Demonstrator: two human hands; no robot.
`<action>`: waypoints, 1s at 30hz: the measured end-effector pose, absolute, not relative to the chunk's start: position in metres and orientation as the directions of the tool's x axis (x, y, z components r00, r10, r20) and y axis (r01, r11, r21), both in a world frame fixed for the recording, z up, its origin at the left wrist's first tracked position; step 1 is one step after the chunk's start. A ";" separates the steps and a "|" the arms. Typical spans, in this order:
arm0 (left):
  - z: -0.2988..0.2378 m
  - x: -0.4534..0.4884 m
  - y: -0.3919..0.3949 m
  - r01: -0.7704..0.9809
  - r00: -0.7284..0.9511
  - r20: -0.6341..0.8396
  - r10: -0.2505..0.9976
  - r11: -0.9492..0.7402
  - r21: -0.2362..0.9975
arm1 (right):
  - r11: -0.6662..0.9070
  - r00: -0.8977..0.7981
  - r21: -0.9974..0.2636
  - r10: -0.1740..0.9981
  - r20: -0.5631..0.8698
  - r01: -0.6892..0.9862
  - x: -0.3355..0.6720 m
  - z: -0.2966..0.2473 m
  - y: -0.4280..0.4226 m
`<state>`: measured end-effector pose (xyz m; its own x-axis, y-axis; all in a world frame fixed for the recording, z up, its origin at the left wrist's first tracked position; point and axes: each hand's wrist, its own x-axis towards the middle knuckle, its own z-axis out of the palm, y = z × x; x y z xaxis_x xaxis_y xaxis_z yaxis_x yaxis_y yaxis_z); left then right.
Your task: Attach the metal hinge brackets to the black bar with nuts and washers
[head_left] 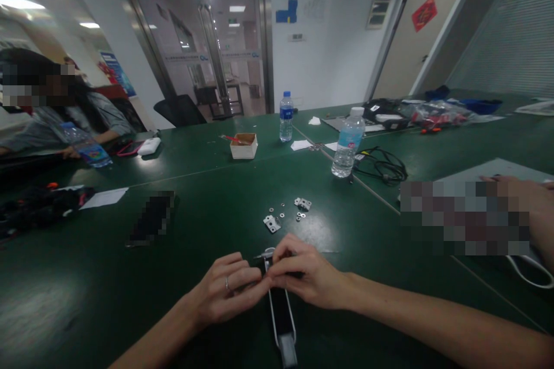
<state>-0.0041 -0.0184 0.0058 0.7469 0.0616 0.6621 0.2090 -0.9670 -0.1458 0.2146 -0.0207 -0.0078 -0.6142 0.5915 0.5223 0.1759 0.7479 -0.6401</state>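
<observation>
Before me on the green table lies a long, narrow metal frame (291,314) with a grey block at its near end. My left hand (231,288), a ring on one finger, is closed, its fingertips meeting my right hand's over the frame's far end. My right hand (305,274) pinches at the same spot from the other side. A thin pointed piece (260,255) sticks out by the left fingers. Whatever is between the fingertips is hidden. Just beyond my hands are two small metal brackets, a nearer one (272,223) and a farther one (303,204), with several small rings or nuts (298,216).
Two water bottles, a smaller one (286,118) and a larger one (347,144), stand farther back near a small box (243,147) and a black cable (383,166). A dark phone-like slab (152,219) lies left. Another person's hand (519,187) is at the right; someone sits at the left.
</observation>
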 end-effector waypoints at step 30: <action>0.004 -0.004 -0.022 0.331 0.745 0.644 0.172 -0.934 -0.133 | 0.686 -0.660 -0.686 0.635 0.402 0.241 0.214 -0.002 -0.023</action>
